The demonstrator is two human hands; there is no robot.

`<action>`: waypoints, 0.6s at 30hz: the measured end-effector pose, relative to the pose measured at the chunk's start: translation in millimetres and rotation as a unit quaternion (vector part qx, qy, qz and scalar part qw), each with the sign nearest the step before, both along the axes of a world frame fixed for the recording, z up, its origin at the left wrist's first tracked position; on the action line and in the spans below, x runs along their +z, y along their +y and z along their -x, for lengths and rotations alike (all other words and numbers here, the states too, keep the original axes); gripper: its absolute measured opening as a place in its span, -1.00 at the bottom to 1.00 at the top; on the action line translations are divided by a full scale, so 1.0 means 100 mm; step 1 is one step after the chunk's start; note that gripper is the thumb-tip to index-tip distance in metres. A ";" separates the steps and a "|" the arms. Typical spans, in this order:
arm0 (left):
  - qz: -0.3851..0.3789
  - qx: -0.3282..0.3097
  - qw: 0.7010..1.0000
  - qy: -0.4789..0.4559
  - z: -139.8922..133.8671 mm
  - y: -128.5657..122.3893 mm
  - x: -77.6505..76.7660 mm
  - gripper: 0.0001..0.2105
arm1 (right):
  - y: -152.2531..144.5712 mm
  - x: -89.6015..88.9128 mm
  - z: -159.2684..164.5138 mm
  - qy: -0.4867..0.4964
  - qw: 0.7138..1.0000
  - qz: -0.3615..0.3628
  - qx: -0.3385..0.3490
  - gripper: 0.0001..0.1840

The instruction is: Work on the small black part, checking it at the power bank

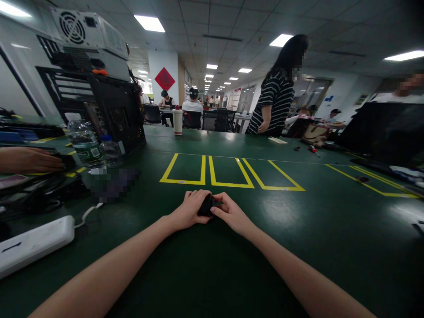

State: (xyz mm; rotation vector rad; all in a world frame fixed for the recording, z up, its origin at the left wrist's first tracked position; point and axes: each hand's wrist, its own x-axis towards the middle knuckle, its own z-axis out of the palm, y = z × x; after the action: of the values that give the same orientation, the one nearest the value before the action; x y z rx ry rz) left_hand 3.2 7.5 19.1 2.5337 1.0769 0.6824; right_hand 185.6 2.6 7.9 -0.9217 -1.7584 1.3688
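Observation:
Between my two hands is a small black object [206, 206], mostly covered by fingers, so its kind does not show. My left hand [190, 207] is wrapped round its left side, thumb below and fingers over the top. From the right, the bent fingers and thumb of my right hand [230, 213] pinch at the object's right edge. Both hands are low over the green table [212, 265], just in front of the yellow tape outlines [232, 185].
At left are a white power strip [39, 243], dark cables, a water bottle [84, 143], a smaller bottle [111, 152] and a computer case [114, 110]. Another person's hand [33, 160] reaches in there. A white cup [178, 121] stands beyond; a monitor [387, 132] is at right.

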 end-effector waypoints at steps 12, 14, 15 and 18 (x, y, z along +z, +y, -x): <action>0.003 0.004 1.000 -0.002 0.00 -0.02 0.02 -0.52 | -0.03 0.01 0.00 0.002 1.000 -0.014 -0.015 -0.80; 0.004 0.001 1.000 -0.004 0.01 -0.02 0.03 -0.50 | -0.02 0.01 0.01 -0.005 1.000 -0.019 -0.024 -0.75; 0.004 0.000 1.000 -0.004 0.00 -0.01 0.03 -0.50 | -0.02 0.00 0.01 -0.010 0.999 -0.016 -0.028 -0.72; 0.001 0.000 1.000 -0.003 0.00 0.00 0.01 -0.51 | 0.00 0.00 0.00 -0.021 0.999 -0.006 -0.026 -0.70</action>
State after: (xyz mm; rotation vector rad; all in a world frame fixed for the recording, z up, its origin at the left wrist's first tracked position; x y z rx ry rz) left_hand 3.6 7.4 19.8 2.5281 1.0756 0.6864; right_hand 185.2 2.6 7.7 -0.9901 -1.7595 1.3142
